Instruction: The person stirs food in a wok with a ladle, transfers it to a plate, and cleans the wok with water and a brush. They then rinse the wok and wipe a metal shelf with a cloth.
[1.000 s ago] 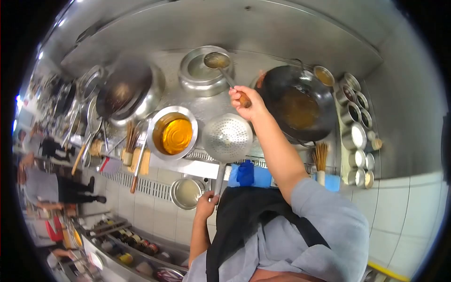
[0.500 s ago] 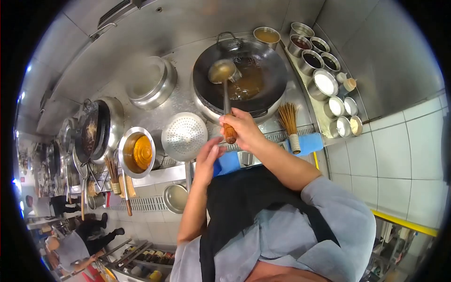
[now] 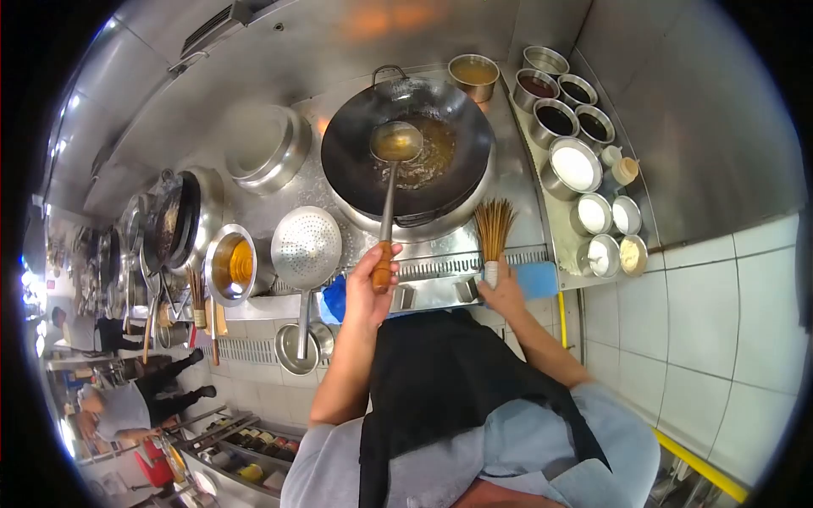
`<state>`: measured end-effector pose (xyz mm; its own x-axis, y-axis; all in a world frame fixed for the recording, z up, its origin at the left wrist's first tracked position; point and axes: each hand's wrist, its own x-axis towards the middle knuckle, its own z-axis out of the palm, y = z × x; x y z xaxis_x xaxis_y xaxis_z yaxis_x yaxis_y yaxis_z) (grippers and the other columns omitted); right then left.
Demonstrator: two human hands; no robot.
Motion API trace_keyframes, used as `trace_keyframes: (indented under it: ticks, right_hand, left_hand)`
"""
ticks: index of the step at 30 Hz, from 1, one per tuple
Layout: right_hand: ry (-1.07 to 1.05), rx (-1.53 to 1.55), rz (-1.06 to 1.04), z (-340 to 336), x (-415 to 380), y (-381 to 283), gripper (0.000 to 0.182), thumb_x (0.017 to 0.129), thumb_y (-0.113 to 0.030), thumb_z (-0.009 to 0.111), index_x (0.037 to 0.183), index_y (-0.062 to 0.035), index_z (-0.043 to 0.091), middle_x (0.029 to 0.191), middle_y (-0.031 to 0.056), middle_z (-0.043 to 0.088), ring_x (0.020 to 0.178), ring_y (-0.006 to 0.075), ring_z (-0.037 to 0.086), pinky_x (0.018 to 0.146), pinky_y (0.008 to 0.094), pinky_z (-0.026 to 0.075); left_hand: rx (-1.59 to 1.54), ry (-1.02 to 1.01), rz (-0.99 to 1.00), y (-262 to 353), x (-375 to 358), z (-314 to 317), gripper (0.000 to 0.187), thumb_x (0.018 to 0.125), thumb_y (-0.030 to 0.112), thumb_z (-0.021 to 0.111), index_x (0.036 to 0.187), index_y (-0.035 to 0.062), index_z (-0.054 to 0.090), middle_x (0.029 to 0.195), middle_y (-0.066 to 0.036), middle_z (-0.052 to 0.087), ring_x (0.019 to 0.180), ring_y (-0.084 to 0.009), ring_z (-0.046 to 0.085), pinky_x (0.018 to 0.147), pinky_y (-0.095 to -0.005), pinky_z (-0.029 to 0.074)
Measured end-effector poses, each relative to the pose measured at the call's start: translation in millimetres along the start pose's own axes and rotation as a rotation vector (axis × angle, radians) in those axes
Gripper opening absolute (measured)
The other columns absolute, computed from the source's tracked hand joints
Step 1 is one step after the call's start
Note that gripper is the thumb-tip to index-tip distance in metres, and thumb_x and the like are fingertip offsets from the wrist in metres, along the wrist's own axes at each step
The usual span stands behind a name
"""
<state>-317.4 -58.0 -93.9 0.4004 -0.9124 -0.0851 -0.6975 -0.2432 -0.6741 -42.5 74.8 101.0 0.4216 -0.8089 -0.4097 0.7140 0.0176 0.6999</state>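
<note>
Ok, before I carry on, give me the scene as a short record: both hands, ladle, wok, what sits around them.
left hand: holding the ladle by its wooden handle
right hand: at the pale handle of the bamboo wok brush, bristles pointing away from the person
ladle bowl: over the wok, yellowish liquid in it
wok: on the stove, brownish liquid in the bottom
left of wok: perforated skimmer, handle toward the person
right of wok: metal containers, some with white contents, some dark
</note>
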Motion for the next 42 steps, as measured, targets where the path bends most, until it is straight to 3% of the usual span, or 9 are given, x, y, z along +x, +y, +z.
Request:
trace_keyframes:
  ticks: [3, 5, 6, 11, 13, 15, 19, 25, 42]
  right_hand:
    - [-0.031, -0.093, 0.04, -8, -2, -2, 0.094, 0.088, -0.031, 0.073, 0.164, -0.0101, 0.023, 0.127, 0.0264, 0.06, 0.103, 0.043, 0.065, 0.088, 0.0499, 0.055]
    - [-0.289, 0.857, 0.434, -39, 7, -4, 0.086, 0.094, -0.025, 0.068, 0.165, -0.0137, 0.022, 0.118, 0.0162, 0.064, 0.087, 0.0251, 0.067, 0.068, 0.0376, 0.058]
    - [-0.197, 0.989, 0.393, -76, -2, -36, 0.078, 0.097, -0.016, 0.064, 0.165, -0.0142, 0.025, 0.114, 0.0092, 0.063, 0.074, 0.0131, 0.06, 0.058, 0.0288, 0.053]
    - [-0.17, 0.592, -0.095, -164, 26, -125, 0.079, 0.096, -0.013, 0.065, 0.165, -0.0147, 0.027, 0.12, 0.0063, 0.064, 0.084, 0.0157, 0.063, 0.069, 0.0293, 0.055]
    - [0.047, 0.267, -0.522, -129, 81, -142, 0.076, 0.095, -0.015, 0.069, 0.163, -0.0167, 0.034, 0.125, 0.0143, 0.066, 0.097, 0.022, 0.069, 0.085, 0.0377, 0.057]
    - [0.049, 0.063, -0.572, -100, 114, -197, 0.073, 0.093, -0.021, 0.07, 0.16, -0.0228, 0.04, 0.123, 0.0184, 0.066, 0.107, 0.032, 0.069, 0.095, 0.0414, 0.054]
    - [-0.152, -0.561, -0.316, -50, 182, -265, 0.059, 0.093, -0.032, 0.068, 0.149, -0.0309, 0.053, 0.122, 0.0188, 0.065, 0.11, 0.0369, 0.068, 0.093, 0.0467, 0.056]
    - [-0.119, -0.6, -0.39, -40, 174, -286, 0.055, 0.092, -0.037, 0.067, 0.146, -0.0326, 0.056, 0.116, 0.0185, 0.068, 0.106, 0.0374, 0.069, 0.092, 0.0472, 0.056]
    - [0.154, -0.041, -0.089, -7, 140, -306, 0.043, 0.089, -0.041, 0.071, 0.128, -0.0235, 0.071, 0.118, 0.0154, 0.074, 0.112, 0.0346, 0.069, 0.097, 0.0439, 0.054]
  left_hand:
    - [-0.102, 0.037, 0.011, -1, -8, -5, 0.035, 0.101, 0.027, 0.061, 0.126, 0.0019, 0.062, 0.114, -0.008, 0.072, 0.081, -0.0109, 0.061, 0.065, -0.0229, 0.048]
    - [-0.095, -0.009, 0.038, 3, -10, -8, 0.035, 0.101, 0.027, 0.062, 0.125, 0.0017, 0.062, 0.113, -0.008, 0.071, 0.08, -0.0111, 0.06, 0.064, -0.0228, 0.047]
    - [-0.101, -0.003, 0.045, 5, -14, -7, 0.034, 0.1, 0.027, 0.063, 0.123, 0.0015, 0.062, 0.113, -0.009, 0.071, 0.08, -0.0113, 0.06, 0.063, -0.0232, 0.048]
    - [-0.133, 0.0, 0.041, 13, -27, -15, 0.033, 0.1, 0.025, 0.063, 0.123, 0.0017, 0.062, 0.113, -0.01, 0.07, 0.08, -0.0122, 0.06, 0.065, -0.0256, 0.049]
    - [-0.174, 0.117, -0.021, 19, -27, -12, 0.033, 0.099, 0.023, 0.064, 0.123, 0.0015, 0.062, 0.111, -0.009, 0.07, 0.079, -0.0125, 0.06, 0.065, -0.0267, 0.05]
    - [-0.216, 0.108, -0.034, 23, -25, -16, 0.03, 0.098, 0.02, 0.065, 0.121, 0.0012, 0.062, 0.108, -0.009, 0.07, 0.077, -0.0128, 0.06, 0.065, -0.0272, 0.051]
    - [-0.202, -0.077, -0.002, 29, -21, -36, 0.029, 0.098, 0.022, 0.064, 0.118, 0.0007, 0.061, 0.107, -0.008, 0.067, 0.076, -0.012, 0.057, 0.062, -0.0251, 0.048]
    - [-0.195, -0.112, -0.002, 52, -28, -66, 0.032, 0.096, 0.014, 0.064, 0.123, -0.0012, 0.056, 0.108, -0.009, 0.065, 0.075, -0.0146, 0.059, 0.06, -0.0275, 0.047]
    - [-0.106, -0.185, -0.079, 79, -20, -122, 0.036, 0.098, 0.02, 0.062, 0.125, -0.0023, 0.056, 0.113, -0.012, 0.066, 0.073, -0.0135, 0.057, 0.056, -0.0261, 0.045]
